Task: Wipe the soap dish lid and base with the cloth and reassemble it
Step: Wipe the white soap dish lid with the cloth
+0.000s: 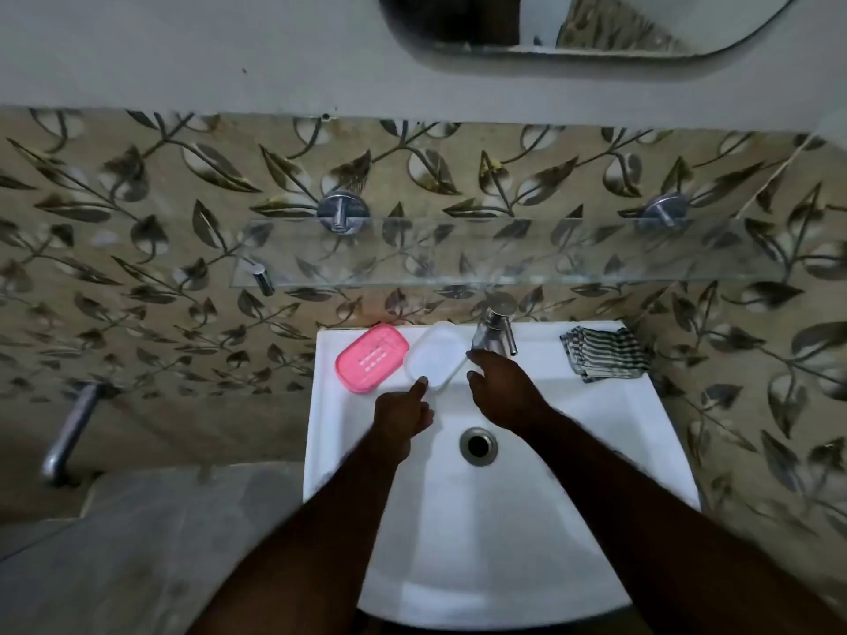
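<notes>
The pink soap dish base [372, 358] lies on the back left ledge of the white sink [596, 405]. The white lid [435, 355] lies beside it on the right, its near end over the basin's edge. My left hand [403, 414] touches the lid's near edge with one straight finger, its other fingers curled. My right hand [499, 389] reaches in from the right, its spread fingertips at the lid's right edge. The folded striped cloth [605, 354] lies on the back right ledge, away from both hands.
A chrome tap [495, 330] stands at the back centre, just right of the lid. The drain [478, 445] sits in the basin's middle. A glass shelf [504, 254] juts out above the sink. A metal pipe [68, 433] sticks out of the wall at left.
</notes>
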A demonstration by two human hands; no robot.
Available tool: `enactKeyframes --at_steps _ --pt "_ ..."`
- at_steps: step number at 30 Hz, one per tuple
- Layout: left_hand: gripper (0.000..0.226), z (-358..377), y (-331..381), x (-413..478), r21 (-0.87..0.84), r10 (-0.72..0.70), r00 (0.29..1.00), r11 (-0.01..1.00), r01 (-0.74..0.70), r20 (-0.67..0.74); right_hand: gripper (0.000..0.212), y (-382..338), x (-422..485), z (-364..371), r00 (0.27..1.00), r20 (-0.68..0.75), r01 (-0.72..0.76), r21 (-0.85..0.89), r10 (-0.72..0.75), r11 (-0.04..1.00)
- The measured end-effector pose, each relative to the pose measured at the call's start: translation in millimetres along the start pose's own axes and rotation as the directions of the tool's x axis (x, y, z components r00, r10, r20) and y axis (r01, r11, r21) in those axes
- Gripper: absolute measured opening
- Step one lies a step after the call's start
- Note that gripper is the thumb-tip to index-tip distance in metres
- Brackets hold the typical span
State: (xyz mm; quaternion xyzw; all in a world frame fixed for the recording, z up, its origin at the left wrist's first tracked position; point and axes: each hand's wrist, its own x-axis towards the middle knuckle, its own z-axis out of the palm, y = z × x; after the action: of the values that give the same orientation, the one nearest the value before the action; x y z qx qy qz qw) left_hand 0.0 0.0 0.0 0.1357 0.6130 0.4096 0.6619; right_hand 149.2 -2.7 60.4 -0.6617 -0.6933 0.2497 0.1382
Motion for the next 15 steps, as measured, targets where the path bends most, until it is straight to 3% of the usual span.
enactKeyframes --at_steps 7,15 --pt "0.016 13 1 2 -0.153 0.001 1.000 0.988 0.002 0.016 0.036 10 2 1 0.997 -0.015 -0.074 0.166 0.077 0.983" --pt "0.013 1 -3 -15 -0.191 0.076 0.997 0.979 -0.074 0.000 0.037 17 5 -1 0.992 0.014 -0.122 0.359 0.125 0.925"
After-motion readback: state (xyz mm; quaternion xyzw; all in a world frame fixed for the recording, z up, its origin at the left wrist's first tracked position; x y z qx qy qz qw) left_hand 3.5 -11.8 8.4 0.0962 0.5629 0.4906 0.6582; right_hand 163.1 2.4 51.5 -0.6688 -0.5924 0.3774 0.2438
